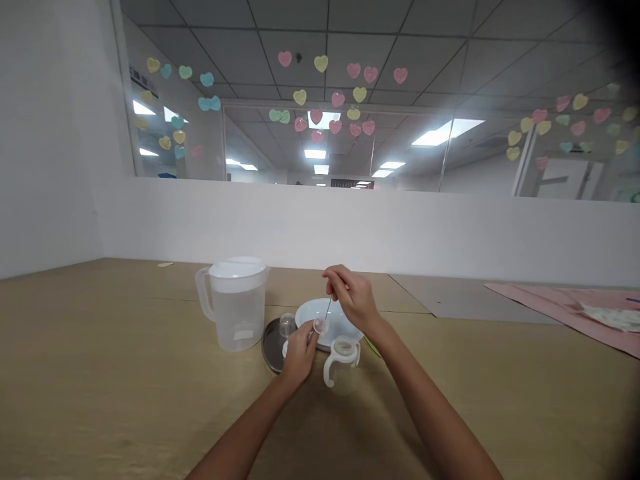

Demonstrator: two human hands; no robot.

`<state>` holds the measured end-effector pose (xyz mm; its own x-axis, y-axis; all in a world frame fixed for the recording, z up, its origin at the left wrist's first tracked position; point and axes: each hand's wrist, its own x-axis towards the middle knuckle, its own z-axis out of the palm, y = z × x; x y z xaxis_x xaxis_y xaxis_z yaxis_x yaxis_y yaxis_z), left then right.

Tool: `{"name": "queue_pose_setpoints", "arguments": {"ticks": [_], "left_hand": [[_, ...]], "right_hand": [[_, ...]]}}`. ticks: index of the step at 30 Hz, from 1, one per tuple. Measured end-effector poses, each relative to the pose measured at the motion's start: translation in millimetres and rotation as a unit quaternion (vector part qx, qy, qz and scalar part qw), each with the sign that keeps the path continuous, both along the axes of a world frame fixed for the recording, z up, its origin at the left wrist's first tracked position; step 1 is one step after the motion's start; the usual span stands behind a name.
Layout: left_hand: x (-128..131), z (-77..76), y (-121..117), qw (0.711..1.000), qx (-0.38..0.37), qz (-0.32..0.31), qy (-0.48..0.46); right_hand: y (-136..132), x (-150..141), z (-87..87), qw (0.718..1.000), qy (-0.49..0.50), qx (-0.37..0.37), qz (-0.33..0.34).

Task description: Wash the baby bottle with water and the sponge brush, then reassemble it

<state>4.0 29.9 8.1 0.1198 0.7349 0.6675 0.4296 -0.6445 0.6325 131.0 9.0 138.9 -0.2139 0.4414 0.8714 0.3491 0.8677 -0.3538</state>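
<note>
My left hand is closed around a small translucent bottle nipple over the near edge of a white bowl. Above it, my right hand pinches a thin dark wire-like stick that slants down to the nipple. The stick's lower tip is too small to make out. Close below the hands stands a clear baby bottle with white handles and an open top. Left of the bowl, a dark round tray carries a clear domed cap and a white piece partly hidden by my left hand.
A large lidded plastic pitcher stands left of the tray. Something thin and yellow-green shows beside the bowl, partly behind my right forearm. A grey mat and a pink cloth lie to the right. A white wall with a window rises behind.
</note>
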Motion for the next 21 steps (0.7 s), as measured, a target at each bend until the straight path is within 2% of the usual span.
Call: {"name": "queue_pose_setpoints", "arguments": {"ticks": [3, 6, 9, 15, 21], "left_hand": [[2, 0.0, -1, 1.000, 0.000, -0.002, -0.003], [2, 1.2, -1, 1.000, -0.008, 0.006, 0.007], [2, 2.0, -1, 1.000, -0.008, 0.022, 0.010], [1, 0.3, 0, 1.000, -0.006, 0.015, -0.006], [1, 1.2, 1, 0.999, -0.020, -0.016, -0.036]], "right_hand": [[2, -7, -8.4, 0.996, -0.047, 0.070, -0.034], [2, -3, -10.4, 0.992, -0.036, 0.107, -0.048], [1, 2, -7.8, 0.994, -0.005, 0.099, -0.043], [0, 3, -7.3, 0.999, -0.012, 0.046, -0.019], [-4, -1, -9.9, 0.995, -0.063, 0.068, -0.034]]}}
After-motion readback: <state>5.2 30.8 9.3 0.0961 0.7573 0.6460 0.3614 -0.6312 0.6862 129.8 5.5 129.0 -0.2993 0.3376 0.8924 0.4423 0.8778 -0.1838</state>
